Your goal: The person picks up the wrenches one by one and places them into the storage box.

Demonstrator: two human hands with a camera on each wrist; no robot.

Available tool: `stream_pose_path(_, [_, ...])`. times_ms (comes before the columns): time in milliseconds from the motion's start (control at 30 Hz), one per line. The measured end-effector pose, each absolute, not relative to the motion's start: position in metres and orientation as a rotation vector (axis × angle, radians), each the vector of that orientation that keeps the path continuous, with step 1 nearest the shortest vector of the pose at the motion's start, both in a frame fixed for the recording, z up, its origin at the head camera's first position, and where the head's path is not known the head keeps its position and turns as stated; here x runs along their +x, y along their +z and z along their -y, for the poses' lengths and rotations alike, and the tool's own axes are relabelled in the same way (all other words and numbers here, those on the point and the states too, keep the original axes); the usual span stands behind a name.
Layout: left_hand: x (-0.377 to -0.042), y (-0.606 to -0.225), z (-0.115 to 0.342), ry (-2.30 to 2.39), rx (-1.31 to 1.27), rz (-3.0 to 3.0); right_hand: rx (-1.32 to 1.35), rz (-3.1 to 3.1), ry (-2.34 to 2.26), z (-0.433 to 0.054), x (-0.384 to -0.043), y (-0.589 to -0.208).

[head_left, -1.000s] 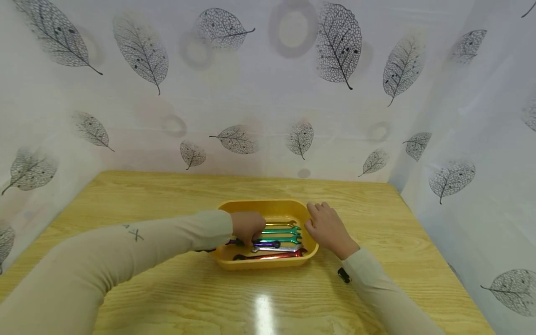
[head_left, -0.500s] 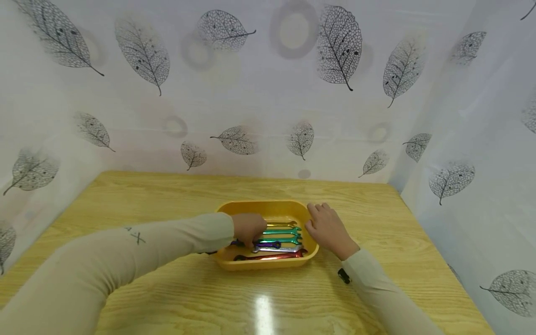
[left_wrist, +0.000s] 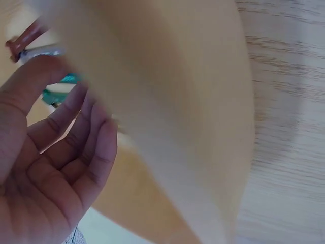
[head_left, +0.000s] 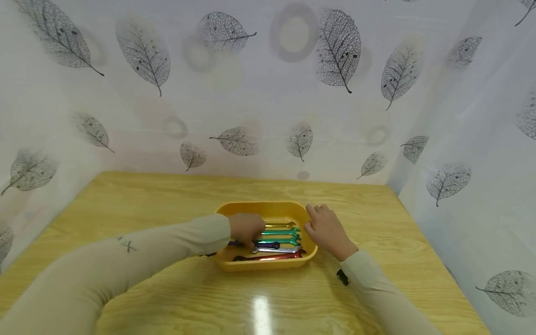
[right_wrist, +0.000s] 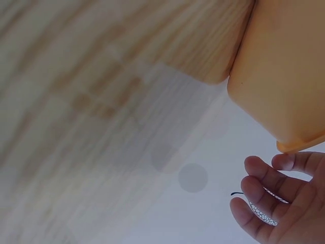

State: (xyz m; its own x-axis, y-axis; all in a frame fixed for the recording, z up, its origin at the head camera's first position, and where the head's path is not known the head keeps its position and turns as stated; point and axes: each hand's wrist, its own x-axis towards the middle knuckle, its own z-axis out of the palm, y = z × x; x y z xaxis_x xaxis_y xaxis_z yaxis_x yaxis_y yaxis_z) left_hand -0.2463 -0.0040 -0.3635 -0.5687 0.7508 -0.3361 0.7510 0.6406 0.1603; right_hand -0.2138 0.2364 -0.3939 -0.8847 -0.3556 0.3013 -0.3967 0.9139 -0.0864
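Observation:
My left hand point(head_left: 247, 227) reaches into a yellow plastic tray point(head_left: 261, 265), with thumb and fingers around a purple wrench point(head_left: 268, 244). In the left wrist view the left hand point(left_wrist: 56, 152) has curled fingers, their tips hidden behind the tray wall point(left_wrist: 167, 101). Two green wrenches point(head_left: 285, 241) and a gold wrench point(head_left: 284, 225) lie on the far side of the purple one. Nearer are a silver wrench point(head_left: 280, 250) and a red wrench point(head_left: 276, 256). My right hand point(head_left: 331, 232) holds the tray's right rim; in the right wrist view the right hand point(right_wrist: 289, 198) has bent fingers beneath the rim point(right_wrist: 304, 143).
The tray stands on a wood-grain table point(head_left: 167, 293). Behind and beside it hangs a pale sheet point(head_left: 259, 93) printed with dark leaves. A small black device point(head_left: 342, 277) is at the right sleeve.
The view tilts very slightly. Both hands stay at the tray, and the wrenches keep practically the same places.

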Motion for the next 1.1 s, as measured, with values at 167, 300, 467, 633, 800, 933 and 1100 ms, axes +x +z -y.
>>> stream_pose_path(167, [-0.249, -0.357, 0.002, 0.027, 1.164, -2.516, 0.552, 2.785, 0.188, -0.239, -0.216, -0.392])
stream_pose_path(300, [-0.249, -0.352, 0.002, 0.018, 1.21, -2.548, 0.549, 2.783, 0.164, -0.241, -0.217, -0.393])
stream_pose_path(467, [-0.248, -0.352, 0.003, 0.008, 1.248, -2.573, 0.53, 2.796, 0.124, -0.243, -0.217, -0.396])
stream_pose_path(633, [-0.246, -0.35, 0.006, 0.035, 1.226, -2.575, 0.519, 2.808, 0.081, -0.244, -0.216, -0.397])
stream_pose_path(800, [-0.245, -0.34, 0.009, 0.054, 1.237, -2.558, 0.513, 2.815, -0.028, -0.244, -0.215, -0.392])
stream_pose_path(933, [-0.246, -0.336, 0.013, 0.054, 1.215, -2.566, 0.514, 2.828, -0.089, -0.243, -0.213, -0.386])
stream_pose_path(1100, [-0.245, -0.333, 0.019, 0.047, 1.16, -2.593, 0.502, 2.867, -0.152, -0.242, -0.212, -0.382])
